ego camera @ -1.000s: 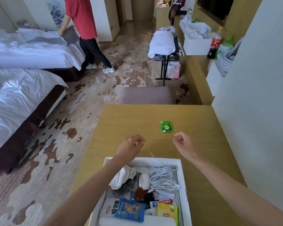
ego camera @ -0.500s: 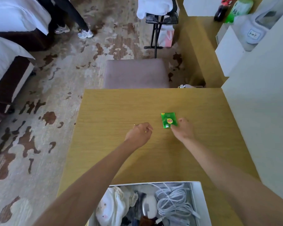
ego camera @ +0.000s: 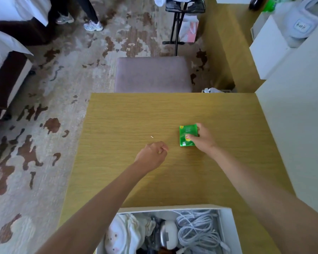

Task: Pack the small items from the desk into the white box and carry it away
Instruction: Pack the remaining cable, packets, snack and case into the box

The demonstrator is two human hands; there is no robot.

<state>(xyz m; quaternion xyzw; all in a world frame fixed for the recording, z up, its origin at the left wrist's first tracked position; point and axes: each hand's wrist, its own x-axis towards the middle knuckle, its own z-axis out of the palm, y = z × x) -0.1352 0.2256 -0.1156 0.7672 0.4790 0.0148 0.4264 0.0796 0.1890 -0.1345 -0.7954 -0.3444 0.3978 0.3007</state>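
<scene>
A small green tea sachet (ego camera: 187,132) lies on the wooden desk (ego camera: 132,118), right of centre. My right hand (ego camera: 203,139) pinches its right edge, thumb on top of the packet. My left hand (ego camera: 152,154) hovers over the desk middle with fingers curled in, holding nothing I can see. A tiny white sliver (ego camera: 152,137) lies just beyond that hand. The white box (ego camera: 226,226) sits at the desk's near edge, holding a coiled white cable (ego camera: 196,228), a white cloth (ego camera: 125,233) and a white mouse-like item (ego camera: 168,235).
A mauve stool (ego camera: 152,74) is pushed up against the desk's far edge. A white wall panel (ego camera: 297,116) borders the desk on the right. Patterned carpet and beds lie to the left; another person's sneakers (ego camera: 93,25) stand at the far left.
My right hand has reached forward from the desk's middle and closed on the green sachet. The left hand moved forward too, and my view tilted down toward the desk.
</scene>
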